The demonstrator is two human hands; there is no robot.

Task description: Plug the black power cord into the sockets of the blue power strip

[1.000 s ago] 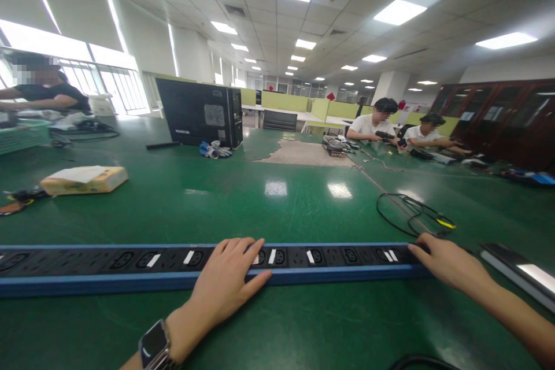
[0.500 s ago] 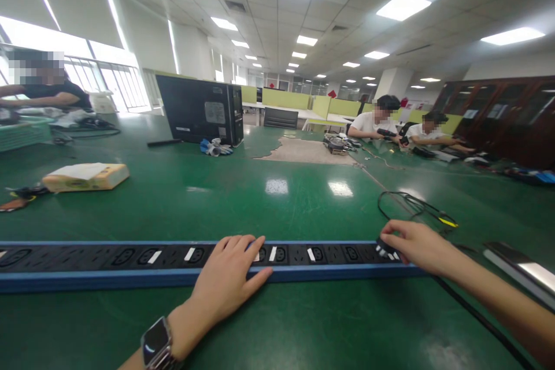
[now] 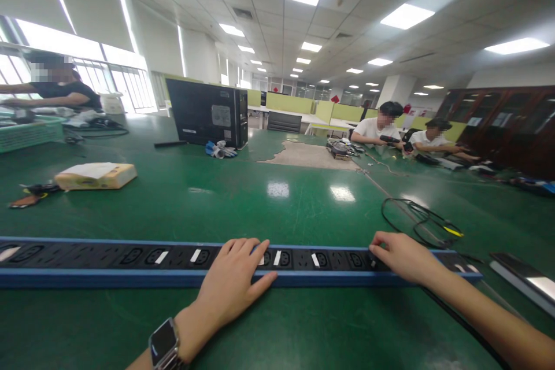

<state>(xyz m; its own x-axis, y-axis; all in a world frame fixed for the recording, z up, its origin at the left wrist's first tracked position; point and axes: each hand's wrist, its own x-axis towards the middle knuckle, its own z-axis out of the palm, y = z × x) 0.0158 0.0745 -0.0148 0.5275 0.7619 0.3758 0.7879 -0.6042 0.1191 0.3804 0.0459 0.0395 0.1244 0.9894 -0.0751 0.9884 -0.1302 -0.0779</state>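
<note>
A long power strip [image 3: 130,278] with a blue casing and black sockets lies across the table in front of me. My left hand [image 3: 234,277] rests flat over its middle, fingers stretched across the sockets and thumb apart at the near side. At the strip's right part, my right hand [image 3: 403,257] pinches a black plug [image 3: 373,261] just over a socket. Fingers partly hide the plug, and I cannot tell whether its prongs are in. A black cable [image 3: 463,324] runs from under my right wrist toward the lower right. White labels [image 3: 315,260] mark several sockets.
Beyond the strip lie a coiled black cable [image 3: 416,217] and a tissue pack [image 3: 96,176]. A dark flat device [image 3: 522,283] sits at right. Farther back are a black computer case [image 3: 203,113], gloves [image 3: 220,150] and a green basket [image 3: 30,134]. Several people work around the table.
My right hand has moved left along the strip with the plug, whose metal prongs showed more before. The left hand stays on the strip. The view has shifted slightly.
</note>
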